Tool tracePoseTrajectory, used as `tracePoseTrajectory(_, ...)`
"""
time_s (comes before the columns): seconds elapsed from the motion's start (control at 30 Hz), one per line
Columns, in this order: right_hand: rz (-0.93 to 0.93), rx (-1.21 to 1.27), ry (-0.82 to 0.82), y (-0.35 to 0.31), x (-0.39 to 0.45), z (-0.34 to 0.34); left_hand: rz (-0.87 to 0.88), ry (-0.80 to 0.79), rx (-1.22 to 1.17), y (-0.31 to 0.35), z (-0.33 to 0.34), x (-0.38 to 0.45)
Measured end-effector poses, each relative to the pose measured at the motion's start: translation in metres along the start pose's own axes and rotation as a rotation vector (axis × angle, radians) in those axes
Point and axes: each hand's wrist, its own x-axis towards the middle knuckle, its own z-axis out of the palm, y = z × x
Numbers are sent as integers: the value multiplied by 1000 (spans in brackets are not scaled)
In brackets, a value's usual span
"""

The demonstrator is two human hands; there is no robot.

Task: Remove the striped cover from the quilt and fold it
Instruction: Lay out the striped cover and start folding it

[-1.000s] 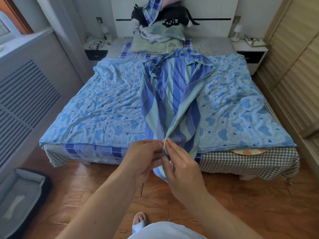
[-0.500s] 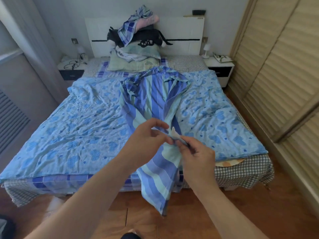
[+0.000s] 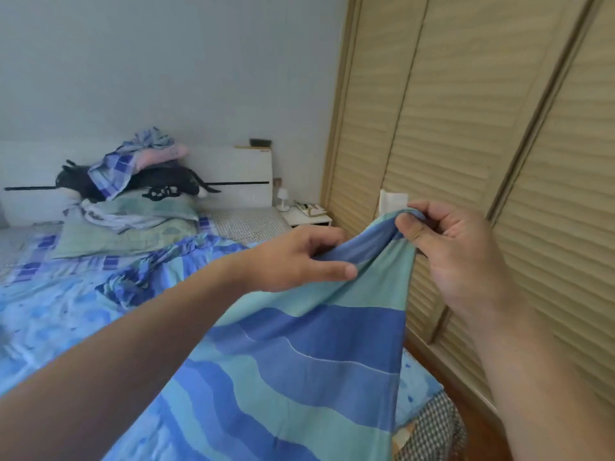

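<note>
Striped cover (image 3: pixel 299 361) pinched between hands (image 3: pixel 382 254)

Striped cover (image 3: pixel 299 361) in both hands

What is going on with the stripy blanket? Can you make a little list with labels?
held thing: striped cover
left hand: pinching the cover's top edge
right hand: pinching the cover's corner
cover position: lifted, draping down toward the bed
below: blue quilt
beside: slatted wardrobe doors
folded yet: no
</note>
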Motion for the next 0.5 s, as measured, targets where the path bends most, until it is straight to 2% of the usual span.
tracePoseTrajectory(0.1, 16, -23, 157, 8, 40, 7, -55, -141, 24, -29, -39, 30)
tracePoseTrajectory(0.2, 67, -47, 329, 26, 91, 12, -206, -155, 235, -79, -74, 40)
tracePoseTrajectory(0.3, 155, -63, 490, 57, 153, 8, -424, -164, 331, -135, -102, 25)
tracePoseTrajectory(0.4, 181, -130, 572, 95, 214, 4, -578, -206, 390, -171, -115, 5)
tracePoseTrajectory(0.5, 205, -209, 608, 131, 272, 1, -603, -234, 440, -179, -121, 0)
